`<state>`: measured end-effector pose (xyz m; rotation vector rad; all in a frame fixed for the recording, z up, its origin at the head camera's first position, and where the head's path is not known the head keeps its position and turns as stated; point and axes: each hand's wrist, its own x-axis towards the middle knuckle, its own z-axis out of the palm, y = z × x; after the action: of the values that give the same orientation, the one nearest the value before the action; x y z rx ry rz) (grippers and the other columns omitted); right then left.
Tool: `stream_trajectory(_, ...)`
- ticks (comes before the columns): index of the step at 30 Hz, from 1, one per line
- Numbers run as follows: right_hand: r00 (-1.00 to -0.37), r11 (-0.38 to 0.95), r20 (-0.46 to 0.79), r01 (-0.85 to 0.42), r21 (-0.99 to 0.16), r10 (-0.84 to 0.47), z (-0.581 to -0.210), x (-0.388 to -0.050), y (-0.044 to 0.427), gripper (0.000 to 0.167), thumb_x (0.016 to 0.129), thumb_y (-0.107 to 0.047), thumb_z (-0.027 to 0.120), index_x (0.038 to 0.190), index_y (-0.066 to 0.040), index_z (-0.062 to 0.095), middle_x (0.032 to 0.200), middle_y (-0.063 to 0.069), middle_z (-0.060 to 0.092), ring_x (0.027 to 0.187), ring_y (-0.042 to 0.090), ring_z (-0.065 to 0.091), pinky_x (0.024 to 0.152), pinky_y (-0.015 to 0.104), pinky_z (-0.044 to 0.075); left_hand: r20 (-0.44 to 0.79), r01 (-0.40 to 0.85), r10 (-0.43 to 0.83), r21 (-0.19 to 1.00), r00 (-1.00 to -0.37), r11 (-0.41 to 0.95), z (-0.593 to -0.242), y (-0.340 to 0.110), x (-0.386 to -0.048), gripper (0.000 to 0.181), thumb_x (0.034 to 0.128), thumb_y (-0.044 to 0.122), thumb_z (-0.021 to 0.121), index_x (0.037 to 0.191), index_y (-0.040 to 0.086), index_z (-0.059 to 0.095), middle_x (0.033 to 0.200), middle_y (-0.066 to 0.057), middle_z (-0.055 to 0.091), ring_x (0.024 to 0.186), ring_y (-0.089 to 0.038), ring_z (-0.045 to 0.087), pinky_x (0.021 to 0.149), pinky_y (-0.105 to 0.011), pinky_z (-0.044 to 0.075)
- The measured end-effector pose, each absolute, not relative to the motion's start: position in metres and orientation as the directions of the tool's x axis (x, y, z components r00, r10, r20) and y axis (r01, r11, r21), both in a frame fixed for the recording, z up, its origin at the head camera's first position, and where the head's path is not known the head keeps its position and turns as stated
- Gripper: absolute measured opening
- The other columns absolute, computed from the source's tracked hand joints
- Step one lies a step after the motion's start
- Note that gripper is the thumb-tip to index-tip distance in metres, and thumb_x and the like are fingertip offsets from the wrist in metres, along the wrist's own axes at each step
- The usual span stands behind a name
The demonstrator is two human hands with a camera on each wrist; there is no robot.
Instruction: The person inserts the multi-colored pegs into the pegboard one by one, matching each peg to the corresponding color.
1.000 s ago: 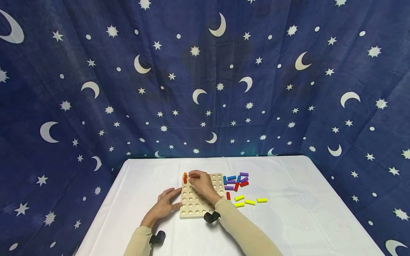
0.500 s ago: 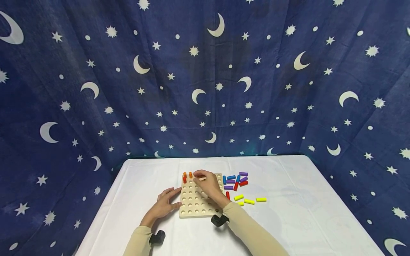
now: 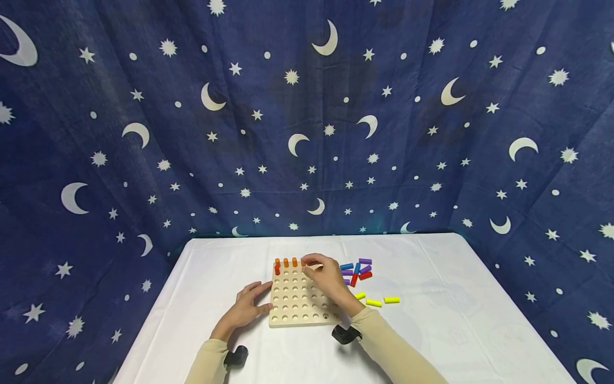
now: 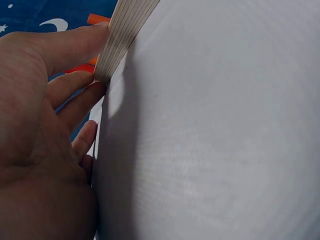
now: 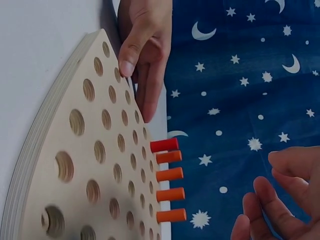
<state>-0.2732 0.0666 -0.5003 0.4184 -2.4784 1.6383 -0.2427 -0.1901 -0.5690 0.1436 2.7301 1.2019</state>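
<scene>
A wooden pegboard (image 3: 303, 324) with rows of round holes lies flat on the white table. Several orange pegs (image 5: 170, 174) stand upright along its far row, and a red peg (image 5: 164, 145) stands in front of the leftmost one. My left hand (image 3: 245, 309) rests against the board's left side, its thumb and fingertips touching the edge. Over the far row hovers my right hand (image 3: 328, 277), its fingertips by the rightmost orange peg (image 3: 303, 263) in the head view. The right wrist view shows its fingers loosely bent, apart from the pegs, with nothing visible between them.
Right of the board lie loose blue pegs (image 3: 346, 266), purple pegs (image 3: 365, 261) and red pegs (image 3: 365, 276). Yellow pegs (image 3: 392, 300) lie nearer the front. A dark blue curtain (image 3: 307, 117) with moons and stars hangs behind the table.
My right hand has moved rightward along the far row, and more orange pegs stand in view to its left. The left hand stays at the board's edge.
</scene>
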Motion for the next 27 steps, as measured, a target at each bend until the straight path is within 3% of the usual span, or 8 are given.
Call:
stream_trajectory(14,-0.962,0.414,0.254,-0.271,-0.869,-0.097,-0.497,-0.266,0.103,0.020,0.086,-0.011,0.074,0.105,-0.015,0.074,0.101,0.001,0.073,0.096,0.019,0.065,0.082,0.035,0.053,-0.085,0.038,0.148,0.736,-0.985,0.676,-0.571,-0.189,-0.243,0.064,0.0817,0.032,0.078,0.141,0.024,0.055,0.154,-0.018,0.037,0.142,-0.045,0.024,0.111,-0.072,0.020)
stream_trajectory(19,-0.969,0.426,0.234,-0.243,-0.871,-0.076,-0.498,-0.267,0.120,0.022,0.085,-0.014,0.075,0.107,-0.017,0.074,0.102,0.001,0.073,0.098,0.022,0.066,0.080,0.027,0.052,-0.094,0.027,0.142,0.738,-0.985,0.675,-0.570,-0.190,-0.242,0.065,0.0813,0.034,0.078,0.141,0.025,0.055,0.154,-0.018,0.036,0.143,-0.045,0.023,0.112,-0.072,0.020)
stream_trajectory(27,-0.974,0.461,0.219,-0.219,-0.860,-0.055,-0.502,-0.265,0.141,0.023,0.086,-0.011,0.074,0.108,-0.015,0.073,0.105,0.006,0.073,0.098,0.022,0.067,0.081,0.025,0.055,-0.092,0.031,0.148,0.742,-0.985,0.670,-0.572,-0.190,-0.244,0.065,0.0809,0.034,0.078,0.141,0.025,0.055,0.154,-0.018,0.036,0.143,-0.045,0.022,0.112,-0.072,0.019)
